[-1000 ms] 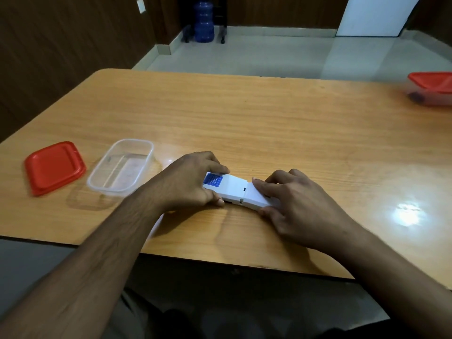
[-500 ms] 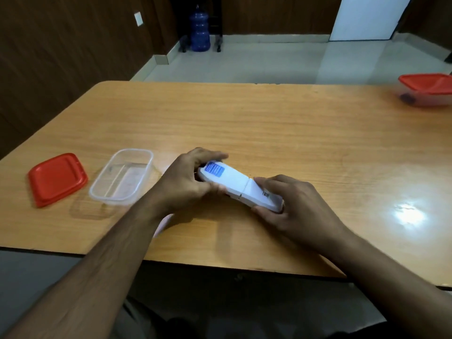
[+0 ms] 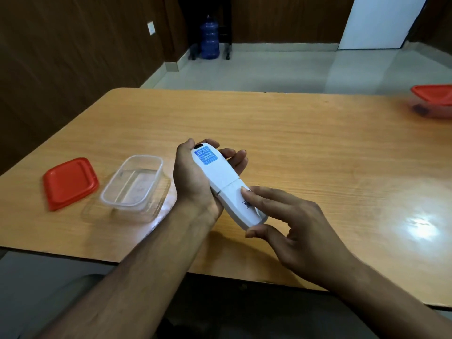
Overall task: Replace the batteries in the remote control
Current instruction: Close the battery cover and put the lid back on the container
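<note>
While the left hand (image 3: 193, 182) curled round the upper half of the white remote control (image 3: 226, 185), held back-up above the table (image 3: 293, 143), the right hand (image 3: 293, 228) pinched its lower end, a fingertip on the battery cover (image 3: 241, 201), thumb beneath

The wooden worktop (image 3: 281, 133) carries a red lid (image 3: 70, 182) at the left, an open clear tub (image 3: 133, 185) just beside it, and a red-lidded tub (image 3: 433, 101) at the far right edge.
</note>
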A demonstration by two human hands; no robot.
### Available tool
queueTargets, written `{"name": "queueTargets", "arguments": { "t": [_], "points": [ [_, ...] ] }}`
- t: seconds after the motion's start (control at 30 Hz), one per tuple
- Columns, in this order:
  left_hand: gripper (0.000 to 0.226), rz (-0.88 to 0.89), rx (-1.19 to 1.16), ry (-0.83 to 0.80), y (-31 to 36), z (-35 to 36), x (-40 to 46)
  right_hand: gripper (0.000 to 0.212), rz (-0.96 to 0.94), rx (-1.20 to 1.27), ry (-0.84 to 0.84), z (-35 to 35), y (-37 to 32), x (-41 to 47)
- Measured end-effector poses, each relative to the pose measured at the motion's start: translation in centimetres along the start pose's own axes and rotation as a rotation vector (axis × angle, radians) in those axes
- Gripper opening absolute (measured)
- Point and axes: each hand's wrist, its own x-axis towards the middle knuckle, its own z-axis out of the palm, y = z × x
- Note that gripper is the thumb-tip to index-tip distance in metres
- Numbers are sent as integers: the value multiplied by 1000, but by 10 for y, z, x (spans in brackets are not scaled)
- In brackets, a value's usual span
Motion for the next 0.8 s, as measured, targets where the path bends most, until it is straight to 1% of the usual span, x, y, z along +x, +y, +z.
{"name": "queueTargets", "arguments": {
  "t": [0.2, 0.33, 0.47, 0.6, 0.63, 0.7, 0.73, 0.8],
  "points": [
    [34, -7, 53, 15, -2, -1, -3, 52, -28, -58, -10, 6, 0, 2],
    [34, -25, 55, 55, -4, 0, -4, 57, -33, -94, -55, 6, 2, 1],
    [33, -31, 71, 88, -8, 2, -8, 60, 22, -84, -130, 7, -1, -2],
    [38, -137, 67, 187, -15, 5, -14, 54, 106, 2, -125, -6, -9, -3],
    [42, -152, 113, 194, -18, 7, -16, 54, 147, 12, -117, -12, -10, -2],
    [49, -141, 328, 150, -28, 10, -17, 53, 258, 20, -125, -25, -6, -1],
    [49, -134, 445, 109, -31, 11, -17, 47, 327, 41, -138, -31, -2, -3],
    [41, -168, 634, 3, -37, 13, -15, 23, 466, 118, -115, -44, 7, -10]
  ]
}}
